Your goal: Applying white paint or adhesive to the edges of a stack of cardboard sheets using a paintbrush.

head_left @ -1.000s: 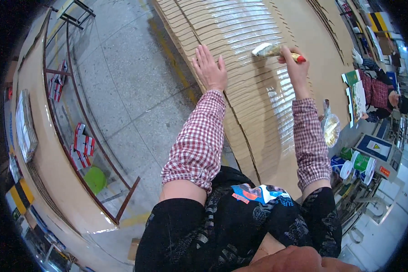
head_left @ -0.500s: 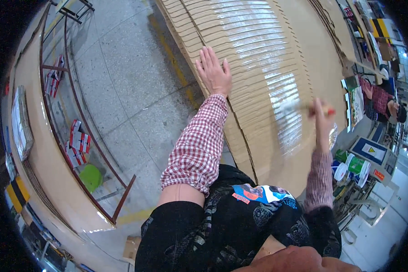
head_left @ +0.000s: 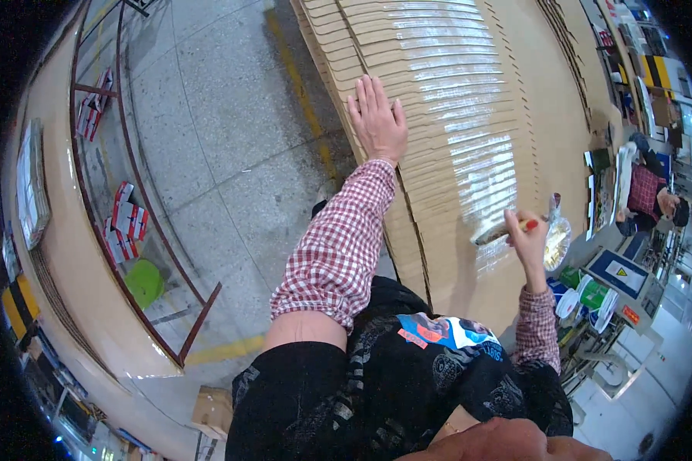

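Observation:
Overlapping brown cardboard sheets point(head_left: 430, 178) lie fanned in a long row of narrow steps, with a wet, shiny band point(head_left: 480, 157) running across their edges. My left hand point(head_left: 379, 127) rests flat on the left part of the row, its fingers stretched out and holding nothing. In my right hand point(head_left: 532, 244) is a brush point(head_left: 490, 234), gripped by its red-tipped handle. Its bristles touch the near end of the shiny band. Close to the right hand sits a clear plastic bag point(head_left: 556, 244) with pale contents.
On the right stand white buckets point(head_left: 592, 296) by a machine with a warning label point(head_left: 623, 269). A person in a checked top point(head_left: 644, 188) is farther right. Left, beyond the concrete floor point(head_left: 223, 115), are a long table point(head_left: 77, 230), red-and-white boxes point(head_left: 127, 219) and a green round object point(head_left: 143, 283).
My right hand has brought the brush nearer to my body, down along the shiny band. The left hand stays flat on the cardboard. The whole view has shifted slightly.

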{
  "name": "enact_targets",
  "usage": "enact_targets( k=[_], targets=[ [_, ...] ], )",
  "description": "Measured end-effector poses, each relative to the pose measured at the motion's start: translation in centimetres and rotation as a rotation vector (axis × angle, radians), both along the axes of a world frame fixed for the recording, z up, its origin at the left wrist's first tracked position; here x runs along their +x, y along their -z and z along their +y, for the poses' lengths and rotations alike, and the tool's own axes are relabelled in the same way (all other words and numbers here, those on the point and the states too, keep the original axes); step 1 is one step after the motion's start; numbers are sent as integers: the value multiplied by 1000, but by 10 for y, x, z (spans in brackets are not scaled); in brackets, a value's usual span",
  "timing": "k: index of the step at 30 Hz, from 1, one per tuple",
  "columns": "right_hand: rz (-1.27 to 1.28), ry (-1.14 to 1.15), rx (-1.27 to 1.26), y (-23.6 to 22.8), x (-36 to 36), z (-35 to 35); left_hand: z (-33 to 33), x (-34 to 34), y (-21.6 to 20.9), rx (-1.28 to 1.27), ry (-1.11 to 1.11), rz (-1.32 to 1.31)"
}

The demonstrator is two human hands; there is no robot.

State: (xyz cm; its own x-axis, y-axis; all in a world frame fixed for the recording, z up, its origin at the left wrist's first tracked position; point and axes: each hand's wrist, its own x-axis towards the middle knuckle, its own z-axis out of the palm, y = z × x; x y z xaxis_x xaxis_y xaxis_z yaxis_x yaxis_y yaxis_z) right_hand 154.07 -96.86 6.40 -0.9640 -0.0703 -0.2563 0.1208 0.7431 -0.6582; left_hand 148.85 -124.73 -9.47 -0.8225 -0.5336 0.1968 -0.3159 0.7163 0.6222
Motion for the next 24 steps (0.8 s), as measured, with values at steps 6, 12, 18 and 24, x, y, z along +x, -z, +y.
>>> enact_targets(
  k=[6,12,18,24],
  targets=[
    [362,-90,-318,-15,-115,-130,6,-4,-3,41,19,36],
    [417,-242,-274,24,-139,-145,3,-3,-7,62,35,29],
    [158,-212,-118,1,-61,-88,2,2,-2,58,19,20],
    [438,-184,-323,8,-126,-149,3,-4,-4,68,36,36]
  ],
)
